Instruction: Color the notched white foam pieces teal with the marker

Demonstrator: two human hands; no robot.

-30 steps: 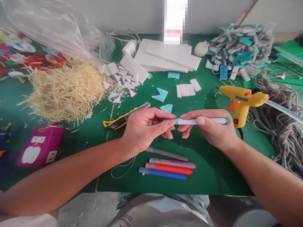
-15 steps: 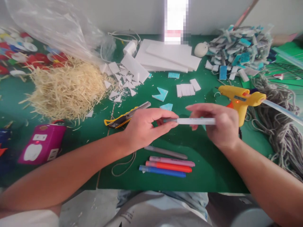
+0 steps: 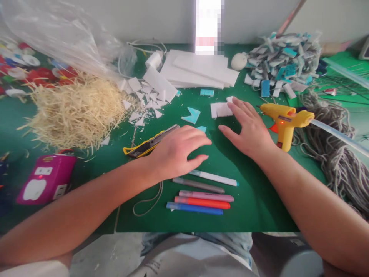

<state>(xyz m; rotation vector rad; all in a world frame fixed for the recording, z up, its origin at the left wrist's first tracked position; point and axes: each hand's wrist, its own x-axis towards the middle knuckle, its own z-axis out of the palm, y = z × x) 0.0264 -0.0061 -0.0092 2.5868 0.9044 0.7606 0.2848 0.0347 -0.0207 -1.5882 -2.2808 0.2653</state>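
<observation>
My left hand hovers palm down with thumb and fingers apart, nothing between them. Just below it lies a white marker with a teal end, beside grey, pink, red and blue markers. A yellow and black utility knife is partly hidden by this hand. My right hand is open, fingers spread, its fingertips over or touching the small white foam pieces. Teal foam pieces lie to their left.
A yellow glue gun stands at right, near a heap of grey yarn. Behind are white foam sheets and a pile of foam bits. At left are straw and a purple power box.
The white marker has left my hands and now lies above the grey one. My right hand has opened and moved up to the white pieces; my left fingers have parted.
</observation>
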